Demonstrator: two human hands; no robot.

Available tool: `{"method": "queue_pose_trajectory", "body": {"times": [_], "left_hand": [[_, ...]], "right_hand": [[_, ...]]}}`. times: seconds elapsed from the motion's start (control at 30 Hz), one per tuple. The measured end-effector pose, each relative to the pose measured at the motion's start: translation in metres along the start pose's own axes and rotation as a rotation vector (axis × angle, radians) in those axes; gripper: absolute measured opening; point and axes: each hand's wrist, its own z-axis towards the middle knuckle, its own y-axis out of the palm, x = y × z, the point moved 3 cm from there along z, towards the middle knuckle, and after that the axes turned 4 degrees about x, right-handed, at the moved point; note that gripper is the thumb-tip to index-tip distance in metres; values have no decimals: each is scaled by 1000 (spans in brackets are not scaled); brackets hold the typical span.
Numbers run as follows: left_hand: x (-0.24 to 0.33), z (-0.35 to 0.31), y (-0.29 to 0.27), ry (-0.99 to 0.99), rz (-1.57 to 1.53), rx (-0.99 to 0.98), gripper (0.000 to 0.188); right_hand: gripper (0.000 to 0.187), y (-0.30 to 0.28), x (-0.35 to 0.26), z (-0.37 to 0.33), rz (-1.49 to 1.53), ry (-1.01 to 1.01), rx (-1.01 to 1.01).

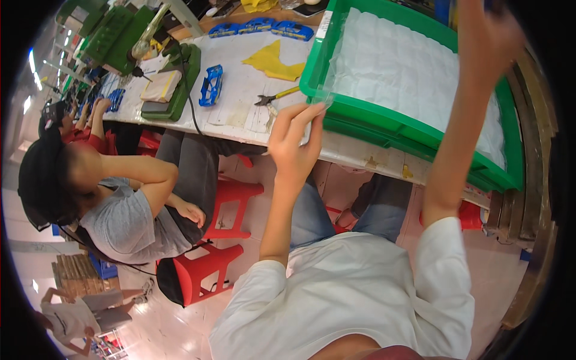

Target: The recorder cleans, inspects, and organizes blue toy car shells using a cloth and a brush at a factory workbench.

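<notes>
I see a green bin [384, 125] between one and two o'clock; white padding [396, 54] lies in it; the right hand [489, 42], at two, is blurry, so I can't tell its grip; the left hand [298, 135], at twelve, looks pinched on clear film [326, 98] by the bin's corner; I think I'm handling film, and that calls for a steady pinch next; a white label [324, 24], just past twelve, has marks I can't read.

A factory workshop; a drill press [114, 39] by the near edge of the worktop [240, 125]; car shells [258, 25] along the far one; a crate [375, 120] at right; workers [132, 231] seated alongside.
</notes>
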Motion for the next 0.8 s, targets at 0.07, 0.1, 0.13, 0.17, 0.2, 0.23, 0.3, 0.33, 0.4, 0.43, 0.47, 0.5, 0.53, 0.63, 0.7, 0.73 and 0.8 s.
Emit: {"method": "queue_pose_trajectory", "body": {"times": [0.07,0.1,0.13,0.17,0.2,0.23,0.3,0.33,0.4,0.43,0.47,0.5,0.53,0.63,0.7,0.73,0.8], "left_hand": [[-6,-18,-26,-317,-169,54,17],[-8,-27,-33,-534,-398,115,14],[-10,-40,-39,-748,-622,181,12],[-12,-47,-49,-792,-611,126,13],[-12,-53,-57,-802,-597,137,13],[-15,-63,-59,-890,-702,166,14],[-17,-78,-67,-991,-834,200,19],[-16,-84,-71,-1001,-821,207,19],[-16,-97,-78,-1093,-808,214,19],[-17,-103,-82,-1099,-794,200,20],[-19,-108,-85,-1105,-786,204,20],[-21,-114,-88,-1128,-778,192,21],[-24,-119,-89,-1148,-768,178,21],[-27,-134,-92,-1195,-748,162,23],[-29,-138,-95,-1204,-718,168,23],[-30,-141,-95,-1209,-732,156,23],[-29,-145,-94,-1229,-739,155,22]], "right_hand": [[52,-10,-4,-57,270,195,-26],[62,-17,6,-87,455,377,-121],[67,-23,6,-120,730,631,-287],[72,-23,14,-156,949,918,-297],[75,-27,18,-186,1062,1118,-389],[77,-28,14,-202,1187,1258,-469],[81,-28,9,-234,1353,1462,-608],[84,-27,6,-243,1392,1521,-667],[86,-23,-1,-256,1414,1583,-593],[86,-22,-3,-265,1509,1648,-624],[86,-22,-5,-271,1605,1710,-654],[88,-23,-7,-277,1573,1775,-660],[88,-18,-9,-279,1583,1760,-719],[86,-11,-11,-294,1580,1726,-835],[81,-5,-10,-300,1476,1582,-926],[78,-3,-11,-303,1446,1571,-883],[77,-2,-8,-313,1440,1587,-915]]}}
